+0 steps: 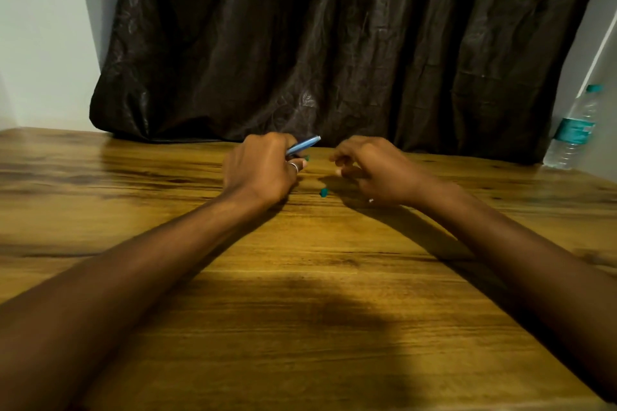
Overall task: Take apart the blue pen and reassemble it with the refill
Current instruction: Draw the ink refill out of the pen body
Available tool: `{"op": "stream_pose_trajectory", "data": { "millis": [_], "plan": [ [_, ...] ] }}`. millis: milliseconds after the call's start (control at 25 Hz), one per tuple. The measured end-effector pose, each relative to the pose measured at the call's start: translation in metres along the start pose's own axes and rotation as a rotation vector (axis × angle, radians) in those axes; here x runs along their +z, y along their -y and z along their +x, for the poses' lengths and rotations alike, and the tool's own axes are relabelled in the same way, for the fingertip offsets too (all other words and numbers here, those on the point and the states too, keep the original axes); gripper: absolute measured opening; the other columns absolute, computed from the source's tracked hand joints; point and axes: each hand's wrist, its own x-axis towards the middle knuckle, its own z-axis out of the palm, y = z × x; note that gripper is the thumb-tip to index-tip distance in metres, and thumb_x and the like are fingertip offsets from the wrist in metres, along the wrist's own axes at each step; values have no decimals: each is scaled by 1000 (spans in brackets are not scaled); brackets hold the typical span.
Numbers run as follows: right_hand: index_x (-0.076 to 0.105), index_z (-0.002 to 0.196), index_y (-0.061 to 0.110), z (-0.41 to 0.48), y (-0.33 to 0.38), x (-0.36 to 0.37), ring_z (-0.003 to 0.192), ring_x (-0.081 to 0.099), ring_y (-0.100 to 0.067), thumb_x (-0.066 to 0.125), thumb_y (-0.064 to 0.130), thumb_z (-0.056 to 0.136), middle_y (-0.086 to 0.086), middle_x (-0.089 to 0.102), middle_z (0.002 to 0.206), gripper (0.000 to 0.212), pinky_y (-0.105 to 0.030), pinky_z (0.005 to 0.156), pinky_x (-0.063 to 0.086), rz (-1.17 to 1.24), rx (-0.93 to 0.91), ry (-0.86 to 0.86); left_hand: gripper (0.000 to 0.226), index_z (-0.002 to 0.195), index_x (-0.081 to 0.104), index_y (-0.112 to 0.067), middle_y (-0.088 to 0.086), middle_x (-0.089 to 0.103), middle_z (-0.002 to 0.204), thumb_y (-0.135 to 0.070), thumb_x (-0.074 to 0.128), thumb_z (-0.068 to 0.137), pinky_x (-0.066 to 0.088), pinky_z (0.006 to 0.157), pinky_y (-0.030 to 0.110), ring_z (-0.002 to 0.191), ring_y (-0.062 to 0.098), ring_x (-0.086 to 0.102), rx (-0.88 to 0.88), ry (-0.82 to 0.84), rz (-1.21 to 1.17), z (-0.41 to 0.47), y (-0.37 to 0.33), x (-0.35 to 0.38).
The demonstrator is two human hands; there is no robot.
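Forearms stretch out from the near edge of the wooden table [334, 277], both kept low, I'd guess so the wrists can brace on the wood during the fiddly work further out. Between the two wrists a small teal piece [324, 192] lies loose on the board. It looks like a part of the pen, set down where either hand can get at it. A tiny pale speck sits by the right wrist, too small to identify.

Just beyond, the left hand [263, 170] has its fingers curled round the blue pen [305, 144], gripping the lower part. The barrel pokes up and to the right, its free end aimed at the other hand as if offered for pulling or refitting. A ring [293, 166] shows on one finger. There is a dab of green at a fingertip beside the barrel, and I cannot tell whether it is a pen part or something on the finger.

The right hand [370, 170] hovers just apart from the pen's free end, not touching it. Its fingers are bent, with thumb and forefinger drawn towards each other. Whether they pinch something thin, such as the refill, I cannot tell, and I see no refill anywhere.

A dark curtain [334, 43] hangs behind the table's far edge, and a water bottle [574, 130] stands at the far right, well apart from the work.
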Motion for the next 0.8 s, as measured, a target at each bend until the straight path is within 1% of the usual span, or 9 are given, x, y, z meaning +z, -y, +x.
{"op": "stream_pose_trajectory", "data": {
  "millis": [80,160,240,320,480,560,640,720,800],
  "plan": [
    [68,117,16,-1,-4,-2,101,65,-12,67,17,92,-1,71,109,25,-36,90,53,198,89,-81,22,102,73,-30,-13,60,73,-45,70,87,38,54,29,71,9,56,34,65,-81,1,-1,0],
    [71,114,12,-4,-2,-4,97,68,-10,70,12,91,-4,74,104,23,-35,90,55,428,169,-96,21,98,73,-30,-10,68,78,-46,72,85,49,60,34,73,12,62,73,135,-189,1,-2,1],
    [70,114,4,-7,2,-2,96,68,-16,68,3,91,-18,74,105,23,-37,91,55,687,222,-75,18,94,74,-30,-10,68,72,-45,73,84,50,59,35,68,10,63,106,173,-258,-1,-2,1],
    [68,114,-2,-10,5,-3,93,67,-21,65,-4,90,-25,72,105,23,-34,89,56,873,265,-59,17,94,75,-30,-9,68,68,-43,75,84,50,56,39,63,10,63,115,174,-297,-2,-1,1],
    [69,106,-1,-12,10,-4,86,64,-20,66,-7,88,-16,70,92,19,-22,71,53,1049,308,-64,16,98,76,-31,-3,71,69,-39,76,84,53,60,47,64,19,65,108,167,-346,-2,-1,0],
    [68,104,-4,-11,12,-2,83,64,-22,63,-8,90,-19,67,90,16,-21,70,55,1178,370,-87,20,101,76,-31,-4,70,68,-41,76,84,52,59,46,61,18,64,127,159,-347,-2,-1,-1],
    [67,103,-6,-10,12,0,78,65,-18,60,-9,91,-18,66,87,15,-21,70,57,1323,452,-115,24,104,75,-32,-7,68,67,-43,76,83,51,56,43,56,12,60,157,127,-309,-3,0,-2],
    [68,99,-5,-10,10,0,74,67,-16,60,-11,90,-16,66,85,13,-22,71,59,1417,520,-142,25,107,75,-32,-10,70,77,-41,76,84,54,58,43,59,7,59,185,83,-270,-4,1,-3],
    [68,95,-4,-9,10,1,75,68,-17,59,-12,90,-15,67,85,14,-23,72,59,1504,580,-153,22,107,74,-30,-9,71,89,-35,74,86,55,65,45,69,8,61,211,42,-285,-3,4,-4]
  ]
}}
